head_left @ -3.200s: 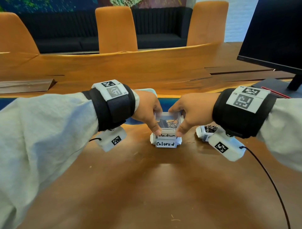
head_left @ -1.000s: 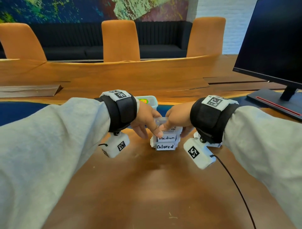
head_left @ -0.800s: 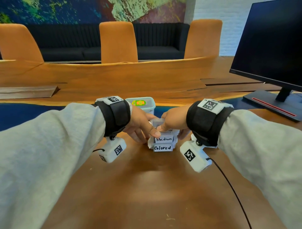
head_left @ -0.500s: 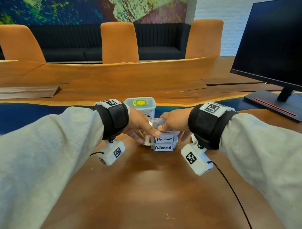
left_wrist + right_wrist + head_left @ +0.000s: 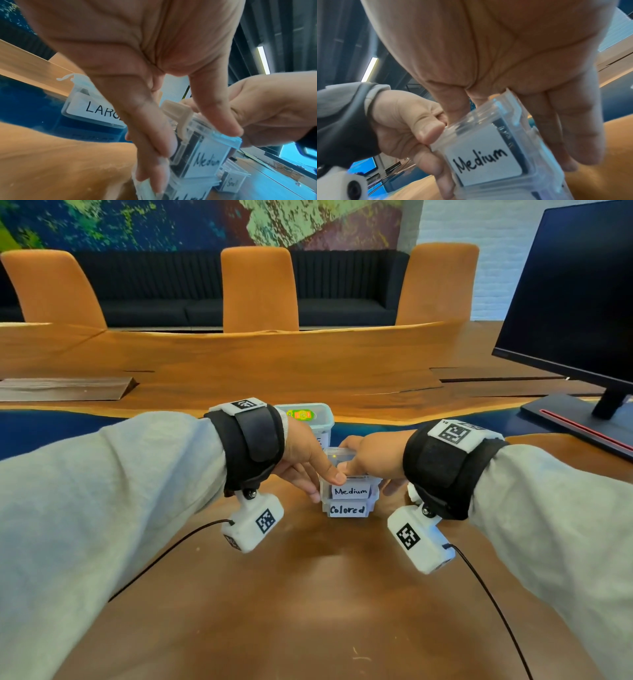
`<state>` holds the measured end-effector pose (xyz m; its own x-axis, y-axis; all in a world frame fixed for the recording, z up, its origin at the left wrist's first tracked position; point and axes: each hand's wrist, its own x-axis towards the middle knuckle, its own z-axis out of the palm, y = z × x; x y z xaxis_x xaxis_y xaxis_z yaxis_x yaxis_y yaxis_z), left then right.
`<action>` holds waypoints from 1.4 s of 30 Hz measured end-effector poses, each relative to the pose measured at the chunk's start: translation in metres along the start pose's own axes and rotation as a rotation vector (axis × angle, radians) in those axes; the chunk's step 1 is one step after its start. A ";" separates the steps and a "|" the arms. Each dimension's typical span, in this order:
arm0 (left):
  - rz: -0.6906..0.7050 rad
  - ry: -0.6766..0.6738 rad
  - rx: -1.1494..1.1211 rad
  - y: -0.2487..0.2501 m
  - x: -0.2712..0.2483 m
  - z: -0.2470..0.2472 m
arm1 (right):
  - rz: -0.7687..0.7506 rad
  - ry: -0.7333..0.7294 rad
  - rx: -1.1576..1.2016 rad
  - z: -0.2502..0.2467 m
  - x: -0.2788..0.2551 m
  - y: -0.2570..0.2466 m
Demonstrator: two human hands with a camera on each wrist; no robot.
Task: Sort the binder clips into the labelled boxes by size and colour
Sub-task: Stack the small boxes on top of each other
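Evidently, both the left hand and right hand gripped the Medium box, needing even downward pressure to seat squarely on the Colored box.

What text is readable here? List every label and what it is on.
"Medium": white label on the upper box of the stack.
"Colored": label on the lower box.
"LARG", rest hidden by the left hand: label on the rear box.
Label on the small box: too blurred to read.
Lid sticker: unreadable.
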<state>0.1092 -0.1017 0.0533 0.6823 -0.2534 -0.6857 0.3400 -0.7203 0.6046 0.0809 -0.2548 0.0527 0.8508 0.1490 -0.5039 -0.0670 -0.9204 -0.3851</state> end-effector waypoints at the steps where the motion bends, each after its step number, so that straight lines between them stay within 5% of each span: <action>1: 0.004 0.016 0.045 0.002 -0.001 0.001 | -0.008 0.000 -0.011 0.000 0.000 0.001; 10: 0.246 0.214 0.473 0.009 -0.009 -0.014 | -0.134 0.305 0.014 -0.058 -0.004 0.063; 17: 0.416 0.291 0.696 0.004 -0.009 -0.009 | 0.075 0.054 -0.392 -0.052 -0.007 0.117; 22: 0.424 0.291 0.690 0.000 -0.006 -0.009 | 0.038 0.088 -0.494 -0.040 -0.004 0.124; 31: 0.409 0.298 0.684 0.004 -0.018 -0.032 | -0.208 0.384 -0.303 -0.089 -0.032 0.064; 35: 0.456 0.281 0.566 0.007 -0.025 -0.041 | -0.350 0.357 -0.276 -0.080 -0.037 0.023; 42: 0.501 0.188 0.526 -0.006 -0.024 -0.040 | -0.380 0.323 -0.317 -0.053 -0.015 0.006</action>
<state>0.1168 -0.0658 0.0822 0.7894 -0.5515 -0.2697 -0.3628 -0.7734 0.5198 0.0952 -0.2816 0.0986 0.9036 0.4175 -0.0959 0.3902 -0.8946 -0.2177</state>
